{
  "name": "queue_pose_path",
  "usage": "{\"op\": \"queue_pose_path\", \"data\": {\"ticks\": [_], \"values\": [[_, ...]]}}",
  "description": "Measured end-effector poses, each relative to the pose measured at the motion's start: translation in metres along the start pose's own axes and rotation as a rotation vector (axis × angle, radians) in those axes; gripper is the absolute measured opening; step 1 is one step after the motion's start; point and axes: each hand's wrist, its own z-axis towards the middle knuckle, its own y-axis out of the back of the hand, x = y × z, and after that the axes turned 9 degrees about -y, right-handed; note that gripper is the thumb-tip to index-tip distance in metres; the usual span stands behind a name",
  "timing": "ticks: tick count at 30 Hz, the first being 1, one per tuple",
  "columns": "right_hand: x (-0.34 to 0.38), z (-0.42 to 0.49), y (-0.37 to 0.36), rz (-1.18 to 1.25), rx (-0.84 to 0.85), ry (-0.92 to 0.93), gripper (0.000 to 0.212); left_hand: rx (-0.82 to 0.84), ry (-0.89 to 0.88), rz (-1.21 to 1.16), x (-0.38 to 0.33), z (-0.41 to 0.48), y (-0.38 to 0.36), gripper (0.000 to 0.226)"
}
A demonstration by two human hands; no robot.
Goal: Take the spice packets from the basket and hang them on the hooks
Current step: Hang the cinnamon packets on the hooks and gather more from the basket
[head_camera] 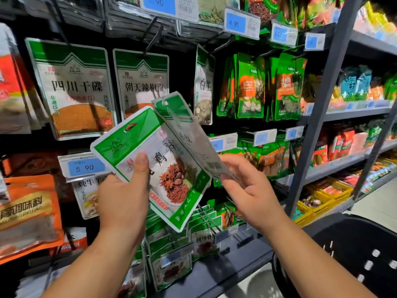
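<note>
Light, floppy, slick film — left hand (122,196) thumb-clamps star-anise packet (167,175), right hand (247,190) pinches lower corner of second packet (184,130) — I'd regrip beside the hang hole (128,129), mid-frame.

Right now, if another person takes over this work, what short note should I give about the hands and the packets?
Left hand grips the star anise packet, thumb on its front.
Right hand pinches the lower end of a second packet.
Both are in front of the hooks; neither hangs yet.
Left to do: hang both.
The black basket is at lower right; its inside is too dark to see.
</note>
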Motion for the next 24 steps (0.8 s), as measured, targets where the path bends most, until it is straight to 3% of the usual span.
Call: {"op": "queue_pose_path", "data": {"ticks": [3, 4, 7, 8, 9, 14, 17, 20, 21, 22, 24], "values": [[-0.001, 0.000, -0.005, -0.041, 0.074, -0.007, 0.046, 0.043, 0.001, -0.055, -0.001, -0.003, -0.002, 0.090], [-0.001, 0.001, -0.008, -0.040, 0.088, -0.012, 0.047, 0.060, -0.008, -0.085, 0.000, -0.003, -0.003, 0.086], [-0.002, 0.003, -0.017, -0.032, 0.068, -0.038, 0.041, 0.126, 0.008, -0.151, 0.010, -0.002, -0.002, 0.035], [-0.003, 0.004, -0.019, -0.049, 0.053, -0.054, 0.037, 0.181, 0.011, -0.182, 0.016, 0.000, 0.000, 0.028], [-0.005, 0.005, -0.021, -0.069, 0.045, -0.076, 0.039, 0.237, 0.033, -0.222, 0.016, 0.000, 0.001, 0.035], [-0.009, 0.008, -0.021, -0.079, 0.002, -0.279, 0.089, 0.267, 0.110, -0.353, 0.012, 0.000, -0.003, 0.054], [-0.020, 0.010, -0.018, -0.037, 0.009, -0.380, 0.112, 0.240, 0.095, -0.295, 0.013, -0.002, -0.004, 0.055], [-0.030, 0.013, -0.012, 0.126, -0.018, -0.429, 0.090, 0.235, 0.078, -0.247, 0.011, -0.005, -0.005, 0.023], [-0.034, 0.014, -0.011, 0.193, -0.034, -0.439, 0.079, 0.235, 0.073, -0.238, 0.013, -0.005, -0.006, 0.022], [-0.038, 0.014, -0.008, 0.245, -0.046, -0.444, 0.072, 0.242, 0.070, -0.244, 0.018, -0.003, -0.005, 0.032], [-0.045, 0.013, -0.003, 0.314, -0.037, -0.444, 0.066, 0.263, 0.074, -0.233, 0.019, 0.000, -0.004, 0.073]]}}
